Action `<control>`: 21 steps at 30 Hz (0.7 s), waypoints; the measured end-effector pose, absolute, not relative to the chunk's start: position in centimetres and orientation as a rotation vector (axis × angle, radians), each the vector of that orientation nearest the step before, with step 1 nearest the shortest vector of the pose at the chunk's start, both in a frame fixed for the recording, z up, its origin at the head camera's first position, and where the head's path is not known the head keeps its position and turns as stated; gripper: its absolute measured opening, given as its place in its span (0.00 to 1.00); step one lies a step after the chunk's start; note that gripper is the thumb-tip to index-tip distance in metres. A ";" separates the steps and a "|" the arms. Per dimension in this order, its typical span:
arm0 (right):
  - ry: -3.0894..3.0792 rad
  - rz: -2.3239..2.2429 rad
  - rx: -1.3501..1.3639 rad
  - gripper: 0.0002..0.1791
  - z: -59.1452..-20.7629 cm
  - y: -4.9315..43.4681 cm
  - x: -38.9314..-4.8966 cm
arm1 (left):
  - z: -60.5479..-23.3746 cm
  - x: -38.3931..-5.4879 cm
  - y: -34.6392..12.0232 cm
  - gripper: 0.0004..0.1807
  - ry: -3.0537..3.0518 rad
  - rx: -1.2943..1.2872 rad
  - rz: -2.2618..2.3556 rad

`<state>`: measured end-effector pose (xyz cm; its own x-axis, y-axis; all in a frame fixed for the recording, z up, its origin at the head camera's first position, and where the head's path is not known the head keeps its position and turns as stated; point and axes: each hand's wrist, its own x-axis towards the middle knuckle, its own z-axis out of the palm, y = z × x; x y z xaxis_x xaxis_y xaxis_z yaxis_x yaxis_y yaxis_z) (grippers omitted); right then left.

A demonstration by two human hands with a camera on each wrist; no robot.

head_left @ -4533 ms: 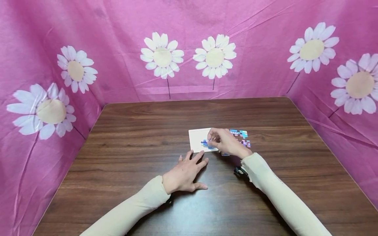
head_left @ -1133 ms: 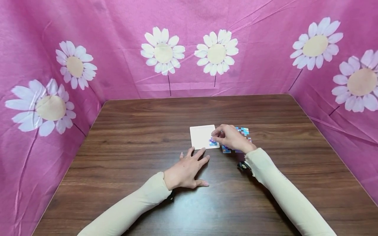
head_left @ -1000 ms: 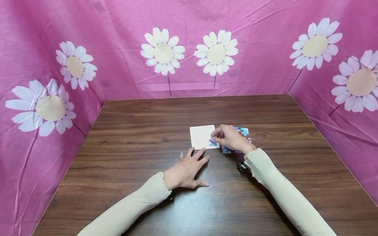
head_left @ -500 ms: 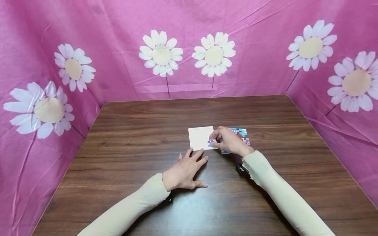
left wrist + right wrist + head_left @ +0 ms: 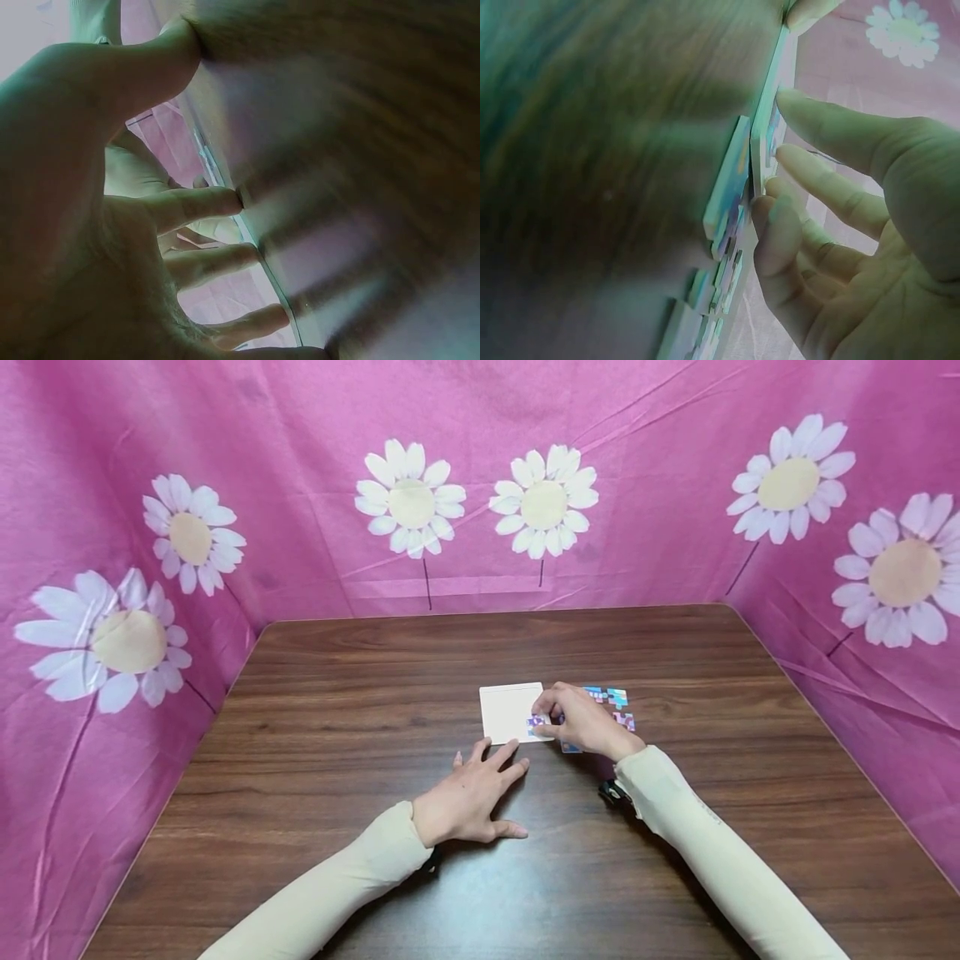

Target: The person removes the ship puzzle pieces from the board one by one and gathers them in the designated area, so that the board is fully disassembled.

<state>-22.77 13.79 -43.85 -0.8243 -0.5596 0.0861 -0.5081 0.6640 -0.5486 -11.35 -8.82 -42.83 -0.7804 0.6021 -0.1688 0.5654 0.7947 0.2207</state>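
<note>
My left hand (image 5: pixel 467 797) lies spread on the table, its fingertips right at the near edge of a white puzzle board (image 5: pixel 506 710). In the left wrist view, the straight fingers (image 5: pixel 199 204) reach that edge. Over the board's near right corner, my right hand (image 5: pixel 583 718) pinches a small blue and purple puzzle piece (image 5: pixel 533 725) between thumb and forefinger. The right wrist view has the thumb and forefinger tips down on either side of this piece (image 5: pixel 773 136), flat on the board. Part of it is hidden under the fingers.
Several colourful puzzle pieces (image 5: pixel 617 697) lie to the right of the board, partly covered by the right hand; their edges (image 5: pixel 724 202) show beside it in the right wrist view. A pink flowered curtain (image 5: pixel 480 568) surrounds the brown wooden table (image 5: pixel 360 693).
Since 4.5 seconds ago the puzzle piece under my right hand has moved right, into the board's near right corner. In the last second the hand has shifted only slightly; my left hand stays put.
</note>
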 end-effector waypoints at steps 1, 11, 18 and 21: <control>2.783 -0.887 -0.893 0.14 -43.8 13.8 -22.7 | -42.8 -11.3 -8.8 0.51 2.755 0.909 0.235; 2.712 -1.054 -0.904 0.12 -43.7 14.1 -22.6 | -42.7 -11.2 -8.5 0.51 2.754 0.910 0.240; 2.715 -1.084 -0.925 0.07 -43.5 14.3 -22.4 | -42.8 -11.2 -8.6 0.50 2.755 0.909 0.260; 2.725 -1.112 -0.911 0.06 -43.2 14.9 -22.3 | -42.7 -11.2 -8.6 0.50 2.754 0.910 0.273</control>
<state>-22.35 14.89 -43.18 -0.8234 -0.5445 0.1598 -0.5008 0.5648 -0.6559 -11.19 -8.59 -42.74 -0.7814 0.6040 -0.1567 0.5615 0.7902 0.2457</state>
